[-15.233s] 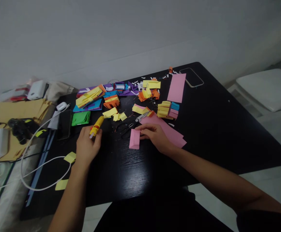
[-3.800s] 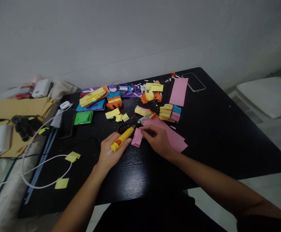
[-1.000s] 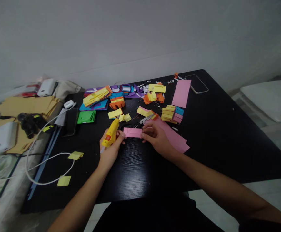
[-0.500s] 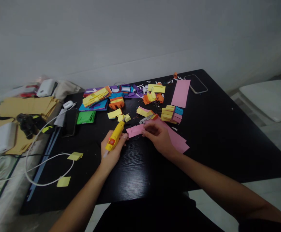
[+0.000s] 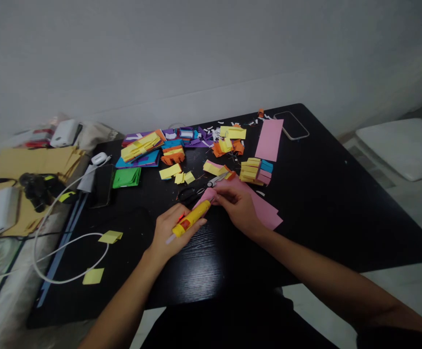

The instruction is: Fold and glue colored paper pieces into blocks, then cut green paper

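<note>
My left hand (image 5: 170, 230) is wrapped round a yellow glue gun (image 5: 192, 218), its nozzle pointing up and right. A small pink paper piece (image 5: 207, 195) is pinched at its right end by my right hand (image 5: 238, 208), and the glue gun's tip reaches that end. The pink piece looks bent upward, and the gun hides part of it. Just behind lie scissors (image 5: 216, 179) with dark handles, partly covered. Pink sheets (image 5: 265, 208) lie beneath and beside my right hand.
Folded strips in yellow (image 5: 249, 169), green (image 5: 127, 178) and orange (image 5: 173, 155) lie across the black table (image 5: 323, 213), with paper scraps behind. A pink sheet (image 5: 270, 139) is near a phone-like object (image 5: 292, 126). A white cable (image 5: 36, 242) loops at the left.
My left hand has tilted the glue gun to the right, bringing its tip to the pink piece near my right fingers. The pink piece, flat before, is now bent up. The view shifted slightly.
</note>
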`<state>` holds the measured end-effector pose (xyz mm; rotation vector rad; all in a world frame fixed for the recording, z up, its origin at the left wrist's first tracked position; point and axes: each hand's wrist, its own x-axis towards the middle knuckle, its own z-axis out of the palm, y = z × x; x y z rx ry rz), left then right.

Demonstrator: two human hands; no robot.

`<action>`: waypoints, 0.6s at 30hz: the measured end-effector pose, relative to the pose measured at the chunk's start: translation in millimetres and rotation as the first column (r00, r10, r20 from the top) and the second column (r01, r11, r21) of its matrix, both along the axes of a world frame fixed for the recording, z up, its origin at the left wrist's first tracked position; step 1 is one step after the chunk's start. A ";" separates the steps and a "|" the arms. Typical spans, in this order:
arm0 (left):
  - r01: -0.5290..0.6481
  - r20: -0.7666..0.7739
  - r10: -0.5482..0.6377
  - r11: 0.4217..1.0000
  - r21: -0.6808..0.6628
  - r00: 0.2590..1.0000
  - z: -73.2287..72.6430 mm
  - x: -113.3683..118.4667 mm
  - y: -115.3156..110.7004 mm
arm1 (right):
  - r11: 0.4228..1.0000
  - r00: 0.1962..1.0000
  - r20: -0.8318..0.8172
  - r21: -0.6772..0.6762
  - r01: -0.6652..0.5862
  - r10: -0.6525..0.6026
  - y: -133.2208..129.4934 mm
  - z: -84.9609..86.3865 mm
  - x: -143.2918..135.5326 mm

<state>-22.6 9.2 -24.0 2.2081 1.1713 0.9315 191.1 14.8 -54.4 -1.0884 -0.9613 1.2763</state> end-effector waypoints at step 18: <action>-0.045 -0.061 0.047 0.999 0.028 0.997 -4.0 0.7 2.5 | 0.999 0.999 0.042 0.022 -0.034 0.033 -2.5 4.1 0.2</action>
